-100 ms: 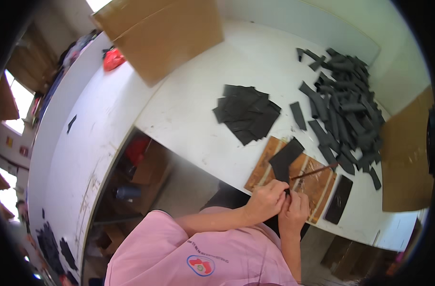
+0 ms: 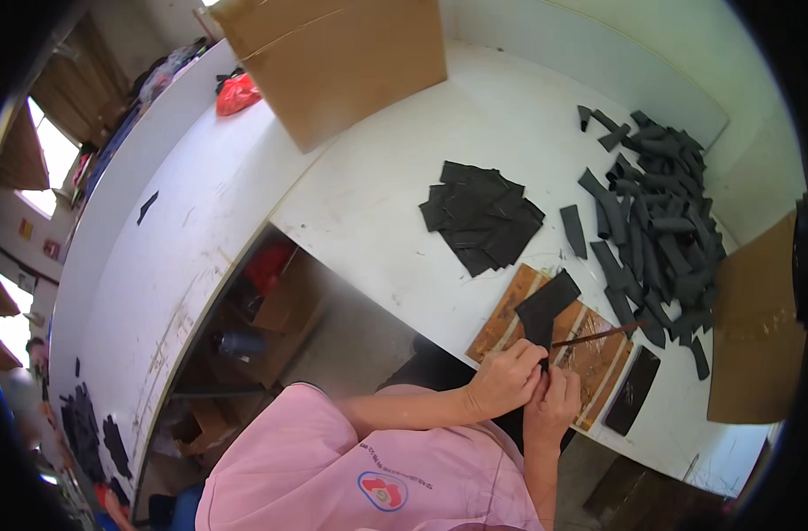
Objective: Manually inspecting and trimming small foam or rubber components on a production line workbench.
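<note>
My left hand [image 2: 508, 376] and my right hand [image 2: 552, 398] are close together at the near edge of a wooden board [image 2: 495, 323]. Between them they pinch the narrow end of a flat black piece of sheet material [image 2: 547, 299], whose wide part spreads over the board. My fingers hide the pinched end. A thin brown stick [image 2: 603, 335] lies slantwise across the board, just right of the black piece. To the board's right is a dark flat slab [image 2: 633, 390].
A stack of flat black pieces [image 2: 485, 217] lies beyond the board. Farther right is a heap of rolled black pieces [image 2: 661, 221], beside a cardboard box [image 2: 755, 327]. Another large cardboard box [image 2: 351, 71] stands at the back, and a red plastic bag [image 2: 237, 95] sits left of it.
The whole view has shifted slightly, so the table and board appear farther right and lower. Both hands keep their pinch on the black piece.
</note>
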The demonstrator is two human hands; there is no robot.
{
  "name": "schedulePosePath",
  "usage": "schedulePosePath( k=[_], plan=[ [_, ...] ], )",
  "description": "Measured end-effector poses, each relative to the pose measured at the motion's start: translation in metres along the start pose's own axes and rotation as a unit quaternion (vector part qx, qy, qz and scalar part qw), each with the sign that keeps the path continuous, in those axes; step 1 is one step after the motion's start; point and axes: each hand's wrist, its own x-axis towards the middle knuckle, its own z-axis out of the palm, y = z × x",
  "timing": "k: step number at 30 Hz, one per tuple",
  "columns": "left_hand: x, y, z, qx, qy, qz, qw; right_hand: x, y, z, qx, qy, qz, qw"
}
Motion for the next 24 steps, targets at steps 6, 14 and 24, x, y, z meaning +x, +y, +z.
schedulePosePath(
  k=[6,14,24],
  plan=[
    [0.004,-0.008,0.001,-0.098,0.004,-0.056,0.994,0.004,-0.001,0.007,-0.037,-0.042,-0.019,0.998],
    [0.023,-0.018,-0.008,-0.607,-0.228,-0.362,0.669,0.006,0.008,-0.003,0.144,-0.041,0.143,0.978],
    [0.031,-0.005,-0.007,-0.348,-0.107,-0.323,0.874,0.005,0.018,-0.004,0.686,-0.053,0.465,0.557]
  ],
)
